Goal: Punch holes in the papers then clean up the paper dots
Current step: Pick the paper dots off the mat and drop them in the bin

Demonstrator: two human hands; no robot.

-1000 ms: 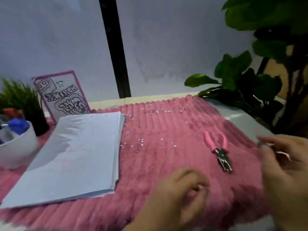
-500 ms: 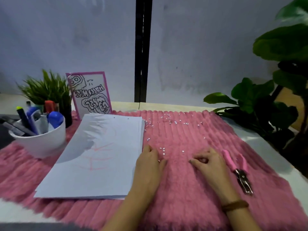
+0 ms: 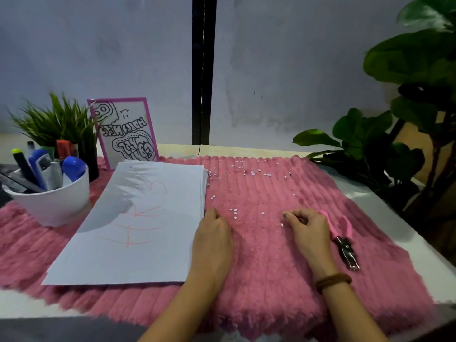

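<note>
Right hand (image 3: 307, 227) is resting on the pink furry mat (image 3: 266, 267), fingertips bunched among paper dots (image 3: 234, 213), pinching one or not I cannot tell; left hand (image 3: 213, 234) is lying palm-down, relaxed, beside the paper stack (image 3: 138, 218); the pink-handled hole punch (image 3: 343, 239) is lying just beside the right hand, long axis far-to-near, metal head pointing toward the person.

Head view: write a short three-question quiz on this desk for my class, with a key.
1. True or false: the punch lies on the papers.
2. The dots lie mostly on: A the mat, B the papers, C the punch.
3. Which hand rests beside the papers?
Key: 1 false, it lies on the mat; 2 A; 3 the left hand.
</note>
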